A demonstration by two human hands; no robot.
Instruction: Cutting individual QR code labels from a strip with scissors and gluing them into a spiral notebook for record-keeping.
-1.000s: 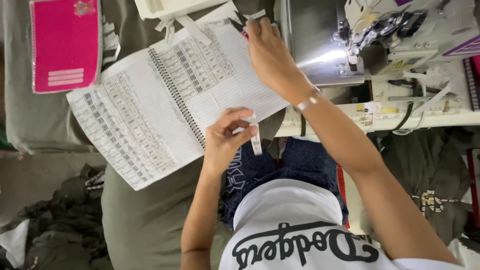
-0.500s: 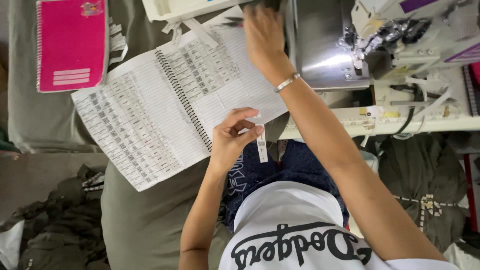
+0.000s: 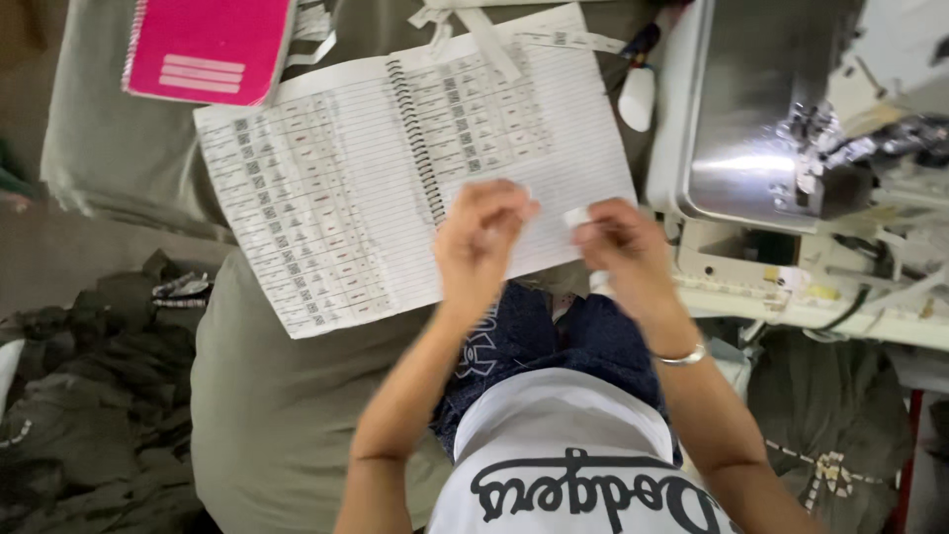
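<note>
My right hand [image 3: 621, 247], with a silver bracelet at the wrist, pinches a small white label [image 3: 576, 216] at its fingertips. My left hand [image 3: 482, 235] hovers close beside it with fingers curled and pinched; I cannot see whether anything is in them. Both hands hang over the lower right corner of an open spiral notebook [image 3: 336, 188]. The notebook has lined pages carrying columns of small stickers. It lies on olive-grey fabric [image 3: 267, 396] spread over my lap.
A pink notebook [image 3: 208, 47] lies at the top left on the same fabric. A sewing machine [image 3: 791, 148] with a lit metal plate stands at the right, with loose white label strips [image 3: 484, 25] above the notebook. Dark garments [image 3: 89, 396] are heaped at the lower left.
My right hand has come back from the top of the notebook to meet my left hand. The white label that my left hand held now sits at the right fingertips.
</note>
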